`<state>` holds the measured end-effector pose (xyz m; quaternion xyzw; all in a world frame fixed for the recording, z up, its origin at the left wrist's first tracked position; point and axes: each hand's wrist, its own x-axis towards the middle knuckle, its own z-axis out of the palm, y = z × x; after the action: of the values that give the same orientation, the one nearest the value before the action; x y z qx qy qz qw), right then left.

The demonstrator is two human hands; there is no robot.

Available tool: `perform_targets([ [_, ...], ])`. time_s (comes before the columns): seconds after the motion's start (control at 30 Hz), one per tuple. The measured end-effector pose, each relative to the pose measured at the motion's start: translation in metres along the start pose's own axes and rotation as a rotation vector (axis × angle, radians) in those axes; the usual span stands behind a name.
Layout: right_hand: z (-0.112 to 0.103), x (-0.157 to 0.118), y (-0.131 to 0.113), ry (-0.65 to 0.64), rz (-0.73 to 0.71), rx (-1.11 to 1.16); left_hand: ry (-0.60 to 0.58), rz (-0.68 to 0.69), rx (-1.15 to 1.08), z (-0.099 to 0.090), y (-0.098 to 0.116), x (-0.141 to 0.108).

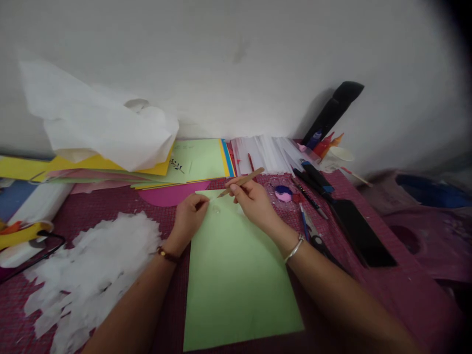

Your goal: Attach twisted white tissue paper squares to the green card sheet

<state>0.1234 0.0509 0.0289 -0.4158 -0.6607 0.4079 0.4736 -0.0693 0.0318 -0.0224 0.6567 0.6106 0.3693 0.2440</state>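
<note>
My right hand (252, 200) is closed around a tan wooden stick (248, 178), whose narrow end slants down to the left. Close to that tip, the fingers of my left hand (191, 214) are pinched together at a small whitish piece (214, 199), too blurred to name. Both hands are over the upper part of a light green sheet of paper (239, 280) lying flat on the table. A small round, shiny spot (216, 210) shows on the sheet just below the stick's tip.
A heap of torn white paper (99, 260) lies left. Behind it, coloured sheets (201, 160) are stacked under crumpled white paper (110, 123). At right are a paint palette (283, 193), brushes (309, 199), scissors (317, 238), a black flat object (363, 233) and paint bottles (326, 143).
</note>
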Motion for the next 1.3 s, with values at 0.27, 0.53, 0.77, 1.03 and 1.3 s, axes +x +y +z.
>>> perform_targets([
  [0.27,0.014,0.001,0.017,0.089,0.08,-0.028,-0.066,0.113,0.049,-0.002,0.006,-0.001],
  [0.53,0.025,0.004,0.028,0.047,0.068,-0.119,-0.088,0.17,0.135,-0.001,0.005,0.0],
  [0.77,0.024,0.005,0.027,0.083,0.033,-0.171,-0.085,0.229,0.167,-0.001,0.005,-0.001],
  [1.03,0.024,0.006,0.024,0.005,0.072,-0.234,-0.088,0.248,0.182,-0.001,0.005,-0.002],
  [1.3,0.025,0.006,0.022,-0.01,0.066,-0.257,-0.082,0.245,0.174,-0.001,0.005,-0.002],
])
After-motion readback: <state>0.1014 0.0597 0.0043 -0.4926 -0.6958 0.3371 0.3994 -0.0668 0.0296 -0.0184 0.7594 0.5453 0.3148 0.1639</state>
